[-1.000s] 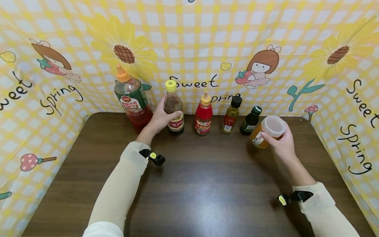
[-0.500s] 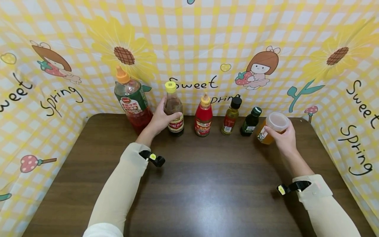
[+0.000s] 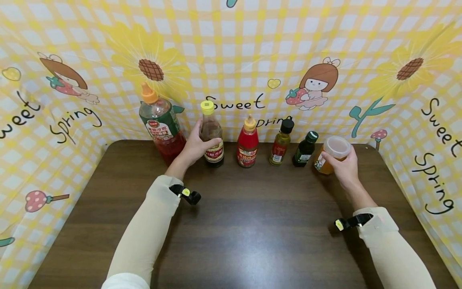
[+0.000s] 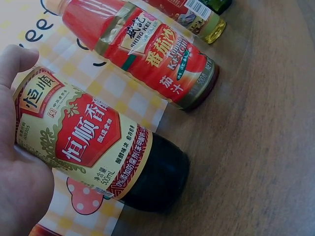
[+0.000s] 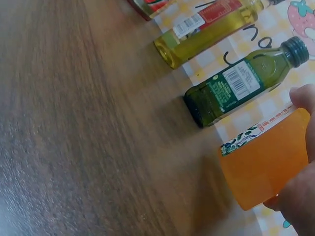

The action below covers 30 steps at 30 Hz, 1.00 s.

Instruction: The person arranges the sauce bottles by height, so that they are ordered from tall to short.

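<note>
My left hand (image 3: 196, 143) grips a vinegar bottle (image 3: 213, 132) with a yellow cap around its middle. In the left wrist view the vinegar bottle (image 4: 98, 142) shows a cream and red label, its dark base on the table. At the right end of the row, my right hand (image 3: 344, 166) holds a jar (image 3: 325, 163) of orange contents with a translucent lid, thumb on the near side. The right wrist view has the orange jar (image 5: 266, 157) beside a dark green bottle (image 5: 236, 86), apart from it. The far fingers of both hands are mostly hidden.
A large sauce bottle (image 3: 160, 124) with an orange cap stands left of the vinegar. Between the hands stand a ketchup bottle (image 3: 248, 142), a small oil bottle (image 3: 280, 144) and the green bottle (image 3: 304, 150). A checked cloth (image 3: 238, 52) hangs behind the brown table (image 3: 231, 224).
My right hand has shifted the orange jar back and to the right, and the jar has gone from tilted to nearly upright. The left hand keeps its place on the vinegar bottle.
</note>
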Motion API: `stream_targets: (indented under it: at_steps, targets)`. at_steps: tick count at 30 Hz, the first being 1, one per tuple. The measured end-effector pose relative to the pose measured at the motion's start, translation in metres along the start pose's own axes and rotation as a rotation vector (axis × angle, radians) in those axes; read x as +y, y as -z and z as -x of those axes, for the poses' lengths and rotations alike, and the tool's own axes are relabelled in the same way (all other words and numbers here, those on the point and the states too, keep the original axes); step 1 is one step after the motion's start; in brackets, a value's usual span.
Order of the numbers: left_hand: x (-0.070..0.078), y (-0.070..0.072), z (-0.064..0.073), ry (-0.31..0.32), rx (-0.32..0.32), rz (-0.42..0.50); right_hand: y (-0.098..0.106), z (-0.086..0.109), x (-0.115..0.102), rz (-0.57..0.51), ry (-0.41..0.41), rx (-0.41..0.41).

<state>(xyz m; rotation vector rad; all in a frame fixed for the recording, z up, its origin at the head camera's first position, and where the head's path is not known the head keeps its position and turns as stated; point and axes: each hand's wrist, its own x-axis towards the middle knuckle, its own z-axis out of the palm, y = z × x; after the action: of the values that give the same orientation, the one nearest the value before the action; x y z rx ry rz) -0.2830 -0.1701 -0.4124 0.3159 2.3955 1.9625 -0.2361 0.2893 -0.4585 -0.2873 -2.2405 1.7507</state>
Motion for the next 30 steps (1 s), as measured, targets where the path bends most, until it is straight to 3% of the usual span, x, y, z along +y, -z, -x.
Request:
stream_targets:
  at_steps: [12, 20, 30]
  targets:
    - [0.001, 0.001, 0.002, 0.048, -0.006, -0.023, -0.002, -0.009, 0.011, -0.032, -0.007, 0.059]
    - [0.0, 0.002, 0.0, 0.055, -0.001, -0.024, -0.003, -0.018, 0.013, 0.019, 0.014, 0.029]
    - [-0.001, 0.003, -0.001, 0.069, -0.01, -0.031, -0.003, -0.007, -0.015, 0.063, 0.021, -0.04]
